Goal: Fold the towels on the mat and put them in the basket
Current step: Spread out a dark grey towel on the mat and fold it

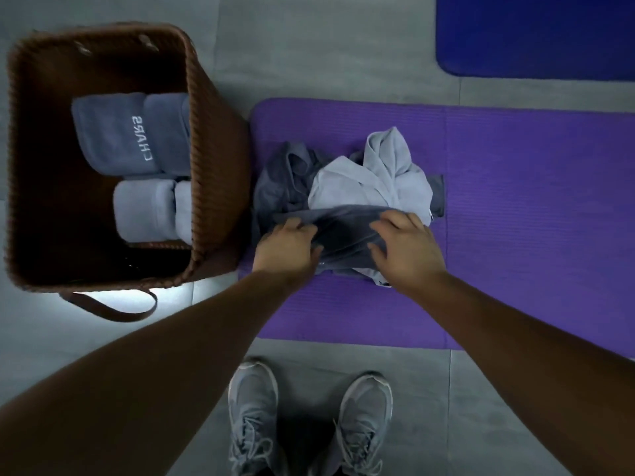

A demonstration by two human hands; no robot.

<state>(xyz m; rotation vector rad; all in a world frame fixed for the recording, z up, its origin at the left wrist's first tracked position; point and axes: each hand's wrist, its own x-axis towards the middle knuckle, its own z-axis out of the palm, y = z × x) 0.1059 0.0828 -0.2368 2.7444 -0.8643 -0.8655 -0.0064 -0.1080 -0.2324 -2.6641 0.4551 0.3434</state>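
The person stands bent over a purple ribbed foam mat (515, 201) spread on the grey tiled floor (309, 56), both bare arms reaching down. A heap of loose towels lies toward the mat's left end, the end just beside the basket.

On the near side of that heap a dark grey towel (343, 225) is pulled taut between the two hands. The left hand (287, 245) has its fingers curled over the cloth's left part, gripping it. The right hand (405, 245) clutches the right part, its fingers bent into the fabric and its thumb tucked against it. Creases run across the cloth from one hand to the other.

Behind the dark grey towel, further from the person, sits a crumpled pale grey towel (378, 180), bunched up and peaked at the top. More dark cloth (278, 180) is rumpled to its left, and a strip pokes out at its right side – I cannot tell whether that is the same towel or another.

Off the mat's left end stands a tall brown woven basket (206, 139), its wall touching or nearly touching the mat's edge. Inside it lie folded towels – a blue-grey one with white lettering (117, 135) toward the far side, and pale grey folded towels (144, 209) nearer. A brown strap handle (110, 309) hangs from the basket's near side onto the floor.

A pair of grey lace-up trainers (254, 417) stands on the floor just short of the mat's near edge. A dark blue mat (536, 36) lies well apart, beyond the purple one.
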